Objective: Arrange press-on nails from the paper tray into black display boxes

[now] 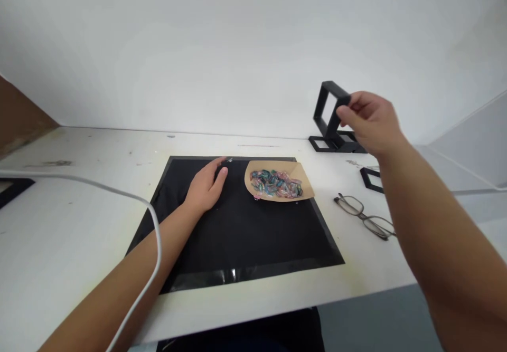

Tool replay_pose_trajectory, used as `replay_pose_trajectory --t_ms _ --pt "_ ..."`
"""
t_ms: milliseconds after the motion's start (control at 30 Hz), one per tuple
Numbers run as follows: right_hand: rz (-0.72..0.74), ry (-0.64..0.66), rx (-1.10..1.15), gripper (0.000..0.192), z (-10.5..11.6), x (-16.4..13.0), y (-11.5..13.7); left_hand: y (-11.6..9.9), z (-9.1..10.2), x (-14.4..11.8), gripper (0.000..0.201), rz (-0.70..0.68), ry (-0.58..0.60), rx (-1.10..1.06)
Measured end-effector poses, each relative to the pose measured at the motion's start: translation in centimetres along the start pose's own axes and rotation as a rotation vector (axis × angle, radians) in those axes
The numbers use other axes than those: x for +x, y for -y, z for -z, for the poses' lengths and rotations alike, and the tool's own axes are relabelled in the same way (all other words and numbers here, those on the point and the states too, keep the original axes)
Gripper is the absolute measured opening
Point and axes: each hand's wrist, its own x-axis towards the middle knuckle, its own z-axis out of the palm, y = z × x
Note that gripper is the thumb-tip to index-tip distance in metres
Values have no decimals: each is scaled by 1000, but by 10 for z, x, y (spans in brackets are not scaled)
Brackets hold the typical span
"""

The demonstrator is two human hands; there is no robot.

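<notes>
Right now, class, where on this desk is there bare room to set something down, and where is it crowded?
Free: the near half of the black mat, below the left hand and the paper tray; also the white desk left of the mat, crossed only by a cable. Crowded: the right side, with glasses, black frames and the right hand holding one.

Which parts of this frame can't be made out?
Head view:
- Black frame: its near corner is covered by the right hand.
- Coloured pieces on the brown paper: too small to identify.
- Glasses: far end passes behind the right forearm.
- Left hand lies flat on the black mat; anything under its palm is hidden.
</notes>
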Motion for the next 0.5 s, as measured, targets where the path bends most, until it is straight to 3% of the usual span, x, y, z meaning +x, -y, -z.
replay_pose_trajectory --t_ms 67,133,200,267,333,400,500 --pt "130 97 415 32 7 -21 44 -6 3 -4 64 -34 -60 -5" --pt "273 410 627 26 0 -47 86 -14 9 -9 76 -109 -115 -27" --pt "385 671 648 18 -16 -71 117 -26 19 -15 85 -268 -157 -105" --pt "429 804 623 17 -30 -86 136 -42 30 -23 92 -439 -166 -203" --pt "423 845 570 15 -36 -93 145 -59 39 -31 75 -490 -147 -253" --pt "445 830 507 11 -36 -95 151 -74 45 -40 26 -570 -105 -326" --pt "522 715 492 7 -36 -94 157 -87 49 -49 18 -598 -124 -382"
